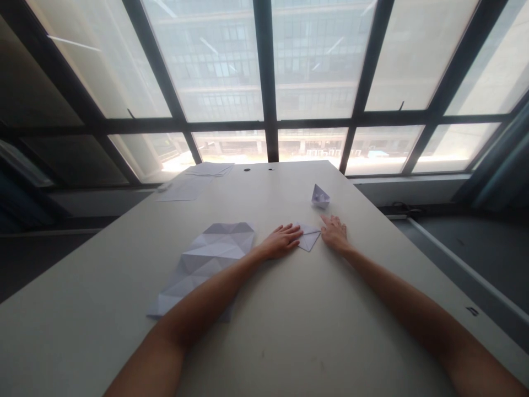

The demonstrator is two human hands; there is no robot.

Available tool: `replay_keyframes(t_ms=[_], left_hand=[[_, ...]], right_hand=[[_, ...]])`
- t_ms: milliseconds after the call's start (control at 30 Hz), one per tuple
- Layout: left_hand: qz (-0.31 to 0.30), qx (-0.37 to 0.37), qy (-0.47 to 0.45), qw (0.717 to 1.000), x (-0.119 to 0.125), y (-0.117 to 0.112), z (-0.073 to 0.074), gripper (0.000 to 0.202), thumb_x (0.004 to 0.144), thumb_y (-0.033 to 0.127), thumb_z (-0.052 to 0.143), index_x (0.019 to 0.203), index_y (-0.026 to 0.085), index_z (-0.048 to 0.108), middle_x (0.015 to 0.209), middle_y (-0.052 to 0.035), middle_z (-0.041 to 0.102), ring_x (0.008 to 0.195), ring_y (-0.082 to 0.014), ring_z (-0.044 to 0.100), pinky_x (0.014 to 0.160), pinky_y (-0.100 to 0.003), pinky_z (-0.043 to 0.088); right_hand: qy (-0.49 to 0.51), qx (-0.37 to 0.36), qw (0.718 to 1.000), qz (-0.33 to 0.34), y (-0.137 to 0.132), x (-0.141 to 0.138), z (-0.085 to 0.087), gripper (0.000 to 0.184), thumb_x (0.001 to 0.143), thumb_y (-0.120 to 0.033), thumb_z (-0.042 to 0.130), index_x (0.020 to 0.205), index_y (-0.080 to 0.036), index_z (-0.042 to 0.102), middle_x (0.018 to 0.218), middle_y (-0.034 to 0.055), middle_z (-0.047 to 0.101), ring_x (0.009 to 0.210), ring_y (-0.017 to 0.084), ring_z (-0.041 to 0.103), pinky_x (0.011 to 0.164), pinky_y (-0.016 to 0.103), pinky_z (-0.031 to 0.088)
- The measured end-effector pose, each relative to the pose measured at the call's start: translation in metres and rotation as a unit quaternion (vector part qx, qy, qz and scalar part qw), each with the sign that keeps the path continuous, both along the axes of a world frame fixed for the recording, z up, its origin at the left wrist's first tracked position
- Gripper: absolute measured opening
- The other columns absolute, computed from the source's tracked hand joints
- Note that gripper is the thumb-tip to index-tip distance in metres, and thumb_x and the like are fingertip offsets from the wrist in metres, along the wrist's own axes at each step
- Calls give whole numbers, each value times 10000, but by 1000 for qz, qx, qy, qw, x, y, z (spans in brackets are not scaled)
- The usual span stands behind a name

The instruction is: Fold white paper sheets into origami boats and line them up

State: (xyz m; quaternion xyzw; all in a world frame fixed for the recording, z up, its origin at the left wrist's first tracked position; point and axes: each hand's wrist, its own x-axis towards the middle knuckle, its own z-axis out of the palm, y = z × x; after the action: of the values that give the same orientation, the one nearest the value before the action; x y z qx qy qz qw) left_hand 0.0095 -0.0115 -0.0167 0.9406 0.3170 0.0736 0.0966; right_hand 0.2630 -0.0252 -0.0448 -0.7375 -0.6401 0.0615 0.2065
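Observation:
A small folded piece of white paper (309, 240) lies flat on the white table, creased into a pointed shape. My left hand (283, 241) rests on its left side, fingers stretched out and covering part of it. At the paper's right corner is my right hand (334, 234), its index finger extended and the other fingers loosely bent; whether it touches the paper is hard to tell. Just beyond the right hand stands a folded paper boat-like shape (320, 196). Left of my left forearm lies a large creased sheet of paper (209, 255), partly covered by that arm.
Flat sheets of white paper (185, 189) lie at the table's far left corner. Two dark round spots (247, 170) mark the far edge of the table (289, 331). Tall windows with dark frames (266, 82) stand behind it. Curtains hang at both sides.

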Motion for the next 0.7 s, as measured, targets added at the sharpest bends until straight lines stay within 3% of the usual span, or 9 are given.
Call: replay_keyframes(t_ms=[133,233,367,500,700], left_hand=[[2,2,0,1000,1,-2,2,527,1056,516,289,1533,313,385,1631,-24,293,1513,-273,230,1214,-484,174],[3,5,1,1000,2,-3,4,528,1049,523,318,1527,313,397,1624,-24,310,1508,-272,245,1215,-482,180],[9,15,-7,1000,1,-4,3,516,1040,514,364,1514,317,420,1613,-26,336,1499,-266,270,1215,-471,192],[11,20,-19,1000,0,-3,1,542,1032,509,388,1541,322,369,1619,-23,322,1499,-252,273,1222,-446,183],[39,11,-20,999,1,-1,-3,654,1010,530,414,1574,221,295,1621,-87,301,1511,-236,244,1226,-404,185]], right_hand=[[42,50,998,-5,6,7,-4,588,916,-186,437,1503,-158,429,1546,180,421,1466,340,314,1178,604,216],[89,99,991,16,11,5,0,562,907,-141,383,1458,-155,494,1478,150,518,1415,284,416,1186,509,285],[118,137,972,153,11,-3,7,493,939,-213,412,1400,-114,559,1435,151,565,1391,241,458,1185,400,323],[65,102,936,330,4,-11,7,511,932,-318,541,1427,-192,547,1485,116,522,1449,265,373,1197,466,291],[20,22,922,386,-1,-7,14,626,927,-448,592,1500,-239,454,1579,117,378,1478,279,313,1207,537,206]])
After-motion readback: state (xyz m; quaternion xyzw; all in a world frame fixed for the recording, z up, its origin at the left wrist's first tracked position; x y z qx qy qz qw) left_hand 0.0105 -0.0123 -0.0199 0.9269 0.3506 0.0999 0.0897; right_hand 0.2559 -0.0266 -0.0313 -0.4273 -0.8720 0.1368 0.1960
